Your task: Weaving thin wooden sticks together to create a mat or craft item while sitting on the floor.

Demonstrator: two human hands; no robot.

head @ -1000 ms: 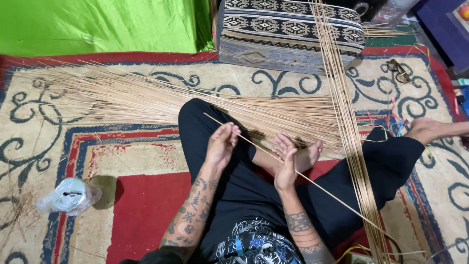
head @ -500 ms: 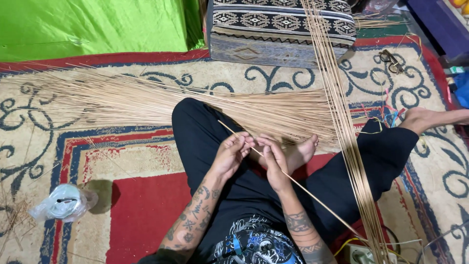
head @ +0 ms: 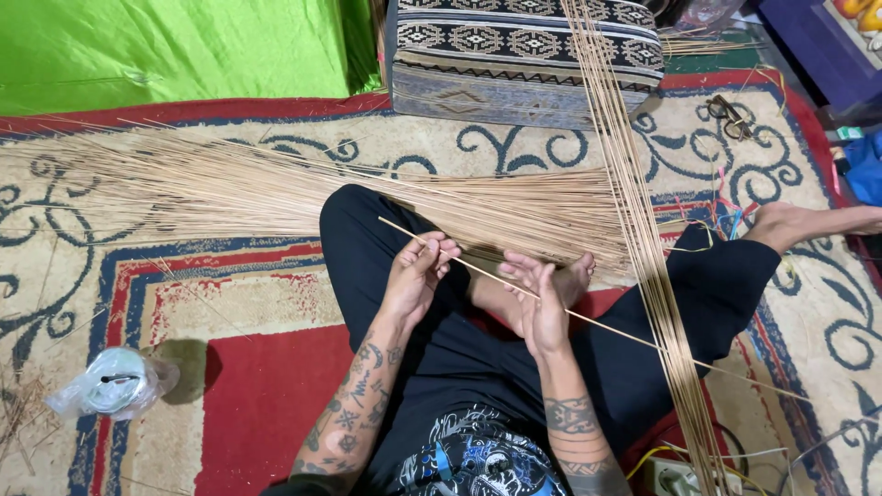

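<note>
Above the lap, both hands hold one thin stick.

Over the black trousers, the left hand (head: 415,276) is raised with bent wrist, its fingers closed around the thin stick (head: 588,319) near its upper end. The right hand (head: 540,303) pinches the same stick lower down, palm turned inward. This stick runs diagonally across the crossed legs toward the patterned carpet (head: 257,303), in front of the spread bundle of sticks (head: 276,188).
</note>
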